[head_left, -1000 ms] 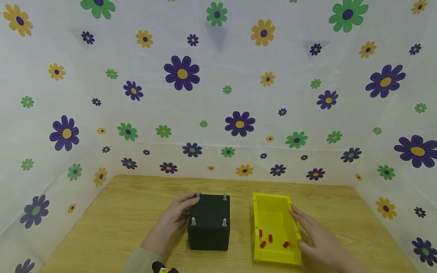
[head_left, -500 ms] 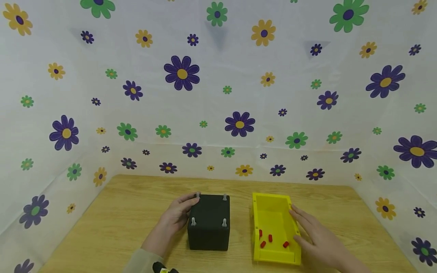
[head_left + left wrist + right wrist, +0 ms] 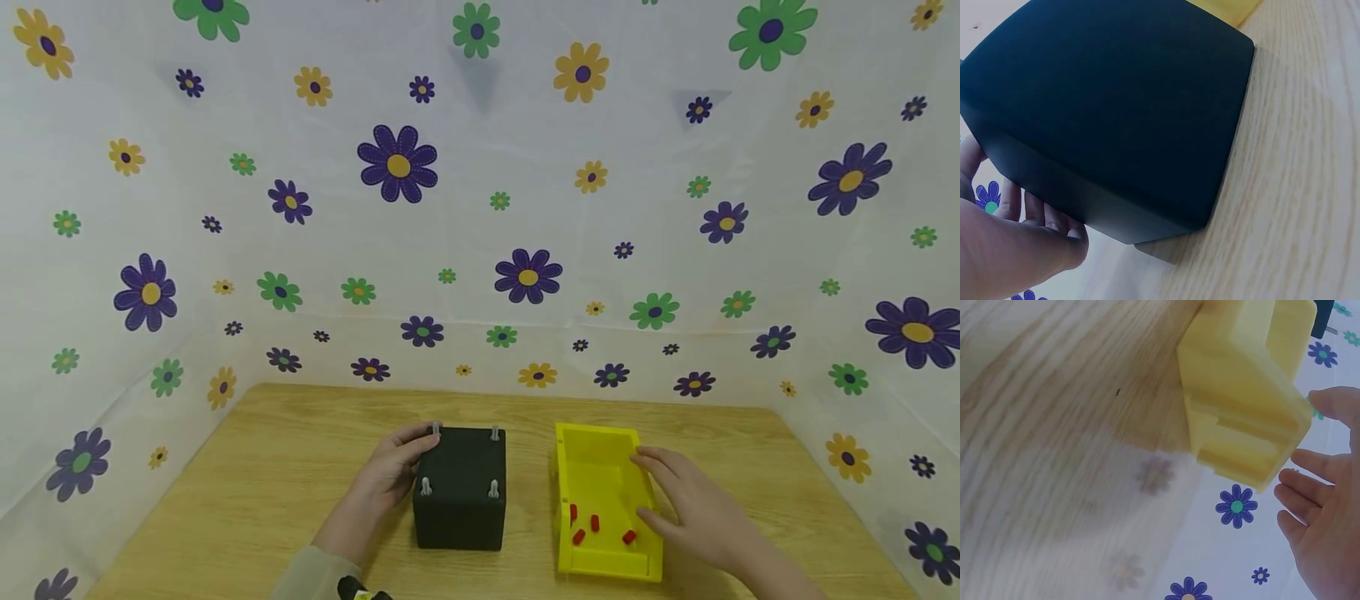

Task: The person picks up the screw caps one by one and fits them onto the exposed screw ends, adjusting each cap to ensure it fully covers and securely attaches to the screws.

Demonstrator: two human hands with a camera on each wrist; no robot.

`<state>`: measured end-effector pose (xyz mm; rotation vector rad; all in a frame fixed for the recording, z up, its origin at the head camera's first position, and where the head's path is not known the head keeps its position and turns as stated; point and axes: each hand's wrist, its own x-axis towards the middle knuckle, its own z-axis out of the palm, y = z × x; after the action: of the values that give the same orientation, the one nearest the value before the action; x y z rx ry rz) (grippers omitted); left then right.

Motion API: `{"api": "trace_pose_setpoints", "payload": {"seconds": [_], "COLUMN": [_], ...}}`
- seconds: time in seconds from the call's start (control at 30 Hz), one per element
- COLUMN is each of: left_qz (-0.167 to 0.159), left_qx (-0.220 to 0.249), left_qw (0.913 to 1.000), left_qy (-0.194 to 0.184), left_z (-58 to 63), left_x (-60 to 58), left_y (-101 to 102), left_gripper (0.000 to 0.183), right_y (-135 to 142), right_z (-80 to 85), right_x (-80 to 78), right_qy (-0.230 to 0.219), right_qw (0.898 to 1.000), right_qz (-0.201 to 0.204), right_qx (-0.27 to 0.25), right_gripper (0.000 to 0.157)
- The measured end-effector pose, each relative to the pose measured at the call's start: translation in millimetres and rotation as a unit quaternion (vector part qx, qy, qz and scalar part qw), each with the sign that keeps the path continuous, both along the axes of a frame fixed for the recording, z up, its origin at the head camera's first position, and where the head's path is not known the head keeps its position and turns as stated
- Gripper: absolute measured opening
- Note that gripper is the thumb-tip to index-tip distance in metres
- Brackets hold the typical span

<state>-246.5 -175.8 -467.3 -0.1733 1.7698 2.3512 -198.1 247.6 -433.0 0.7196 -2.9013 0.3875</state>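
Note:
My left hand (image 3: 384, 477) holds the left side of a black box (image 3: 459, 523). Its thumb lies over the box's top left edge, while the other fingers bend along the side in the left wrist view. Several short clear pegs (image 3: 493, 488) stand up near the corners of the box top. To the right is a yellow open-front parts bin (image 3: 611, 565) with several small red cylindrical pieces (image 3: 595, 522) inside. My right hand (image 3: 696, 510) hovers at the bin's right rim, fingers and thumb spread and holding nothing; the right wrist view shows the fingertips beside the bin.
Box and bin stand side by side on a wood-grain table (image 3: 247, 492), a narrow strip of table between them. A white flower-print sheet (image 3: 465, 225) encloses the back and both sides. A black band with a yellow mark (image 3: 363, 590) is at my left sleeve.
My right hand has lifted off the bin's right rim, its thumb and fingers shifting slightly left over the bin. The left hand, the box, the bin and the red pieces have stayed put.

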Motion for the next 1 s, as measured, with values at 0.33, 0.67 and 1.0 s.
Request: {"api": "trace_pose_setpoints", "payload": {"seconds": [0.33, 0.67, 1.0], "left_qz": [-0.010, -0.008, -0.004], "left_qx": [0.003, 0.018, 0.010], "left_qw": [0.9999, 0.9997, 0.9998], "left_qy": [0.012, 0.013, 0.016], "left_z": [2.9, -4.3, -8.6], "left_x": [-5.0, -2.2, 1.0], "left_y": [-1, -1, 0], "left_gripper": [0.044, 0.027, 0.023], "right_y": [-11, -25, -43], "right_z": [5.7, 3.0, -1.0], "right_x": [-7.6, -8.5, -8.2], "right_qy": [0.039, 0.010, -0.031], "right_qw": [0.999, 1.000, 0.999], "right_qz": [0.015, 0.022, 0.013], "right_qx": [0.003, 0.004, 0.001], "right_gripper": [0.062, 0.059, 0.059]}}
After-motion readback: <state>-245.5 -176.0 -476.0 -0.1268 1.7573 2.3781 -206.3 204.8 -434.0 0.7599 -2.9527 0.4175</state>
